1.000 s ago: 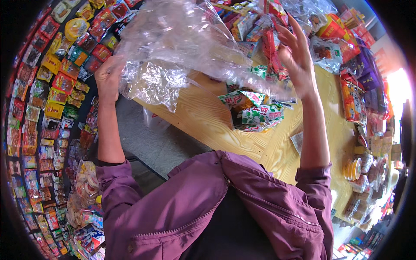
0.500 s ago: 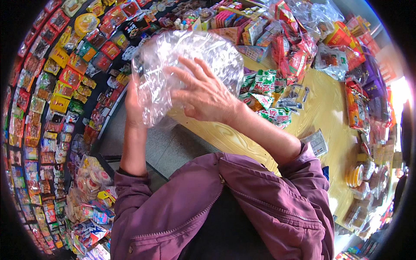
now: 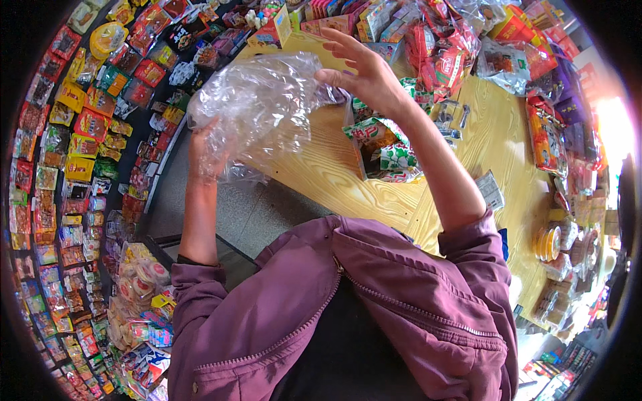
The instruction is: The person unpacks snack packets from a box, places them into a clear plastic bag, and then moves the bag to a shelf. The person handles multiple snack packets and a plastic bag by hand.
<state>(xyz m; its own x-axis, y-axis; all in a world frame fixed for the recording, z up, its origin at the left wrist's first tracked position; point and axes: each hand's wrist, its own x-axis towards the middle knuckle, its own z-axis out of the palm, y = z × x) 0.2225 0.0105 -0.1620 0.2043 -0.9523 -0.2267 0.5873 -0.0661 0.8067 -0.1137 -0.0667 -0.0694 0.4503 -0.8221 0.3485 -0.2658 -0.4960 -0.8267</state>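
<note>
A large, crumpled clear plastic bag (image 3: 267,100) hangs over the left part of the table. My left hand (image 3: 208,150) grips it at its lower left side, with the fingers partly seen through the film. At the bag's right edge my right hand (image 3: 368,75) is raised with its fingers spread. Its thumb is close to the film; whether they touch I cannot tell. Below the right hand, green-and-white snack packets (image 3: 394,150) lie in an open-topped container on the table.
The wooden table (image 3: 334,160) runs under both arms. Hanging snack packets (image 3: 87,123) line the left. Red packages (image 3: 448,60) are piled at the back, a folded paper (image 3: 490,190) lies at the right, and round yellow-rimmed tubs (image 3: 548,244) stand near the right edge.
My right hand has come off the bag, moving right and away with its fingers spreading. The puffed-out bag has slackened and sagged, still in my left hand.
</note>
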